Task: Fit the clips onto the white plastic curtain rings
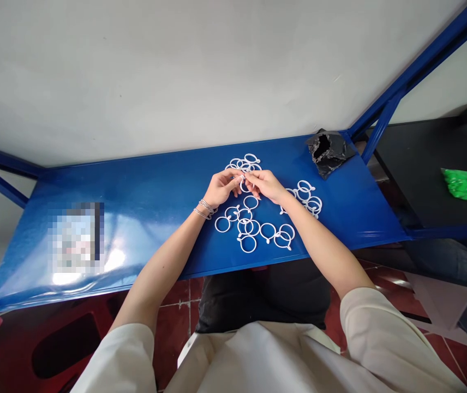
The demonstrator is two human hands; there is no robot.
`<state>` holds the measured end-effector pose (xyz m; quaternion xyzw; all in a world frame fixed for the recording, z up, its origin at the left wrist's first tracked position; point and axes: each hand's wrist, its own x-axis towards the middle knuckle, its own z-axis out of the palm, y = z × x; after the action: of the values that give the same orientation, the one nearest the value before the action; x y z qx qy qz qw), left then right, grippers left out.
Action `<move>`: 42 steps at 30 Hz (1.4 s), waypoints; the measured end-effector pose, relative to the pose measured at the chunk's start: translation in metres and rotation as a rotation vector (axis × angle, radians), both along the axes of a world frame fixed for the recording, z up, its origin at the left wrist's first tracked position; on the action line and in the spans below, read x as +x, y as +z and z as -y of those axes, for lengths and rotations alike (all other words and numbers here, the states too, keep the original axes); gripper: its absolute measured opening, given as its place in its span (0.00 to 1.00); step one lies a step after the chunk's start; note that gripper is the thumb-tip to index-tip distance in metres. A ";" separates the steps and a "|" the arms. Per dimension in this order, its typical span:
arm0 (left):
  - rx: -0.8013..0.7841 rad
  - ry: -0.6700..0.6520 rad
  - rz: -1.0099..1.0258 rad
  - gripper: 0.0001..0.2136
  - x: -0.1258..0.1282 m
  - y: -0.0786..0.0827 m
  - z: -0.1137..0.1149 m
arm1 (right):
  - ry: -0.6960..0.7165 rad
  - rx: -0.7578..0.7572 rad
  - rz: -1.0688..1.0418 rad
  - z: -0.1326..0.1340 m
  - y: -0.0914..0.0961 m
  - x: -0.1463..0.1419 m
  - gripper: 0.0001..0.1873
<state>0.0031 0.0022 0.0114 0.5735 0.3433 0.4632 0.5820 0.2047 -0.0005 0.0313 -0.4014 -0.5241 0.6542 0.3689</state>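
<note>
My left hand [222, 188] and right hand [263, 184] pinch a white plastic ring [241, 186] fingertip to fingertip, holding it apart from the loose rings [248, 252] on the blue shelf [155, 185].

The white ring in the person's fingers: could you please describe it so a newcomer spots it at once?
On the blue metal shelf, find the left hand and right hand meeting above scattered white rings. The ring pinched between their fingertips is it; all others lie loose.
</note>
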 end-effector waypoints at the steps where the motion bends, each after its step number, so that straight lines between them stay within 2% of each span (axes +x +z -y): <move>1: 0.000 -0.002 -0.003 0.28 0.000 0.000 0.000 | -0.006 -0.004 0.008 0.000 0.000 0.000 0.28; 9: -0.015 0.010 0.014 0.27 0.000 0.004 0.002 | -0.069 -0.019 0.031 -0.001 0.000 -0.003 0.24; 16: -0.006 -0.027 -0.019 0.28 0.000 0.007 0.000 | 0.007 -0.013 0.055 0.000 0.002 0.001 0.24; 21: -0.005 -0.005 -0.023 0.27 0.001 0.005 0.000 | 0.093 0.036 0.037 -0.001 0.001 0.005 0.26; 27: 0.028 0.009 -0.068 0.26 0.000 0.008 0.004 | 0.069 0.096 0.077 0.001 0.001 0.005 0.30; 34: -0.009 0.063 -0.061 0.27 0.000 0.002 0.002 | 0.080 0.095 0.101 0.004 0.005 0.005 0.27; 38: -0.032 0.099 -0.008 0.27 0.000 0.001 0.001 | -0.041 0.070 0.054 0.004 0.003 -0.001 0.28; 42: -0.024 0.064 0.015 0.26 0.000 0.003 0.002 | -0.209 0.059 -0.034 0.000 0.000 -0.003 0.34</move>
<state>0.0033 0.0001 0.0147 0.5516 0.3626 0.4818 0.5763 0.2020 -0.0003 0.0317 -0.4318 -0.4922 0.6032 0.4554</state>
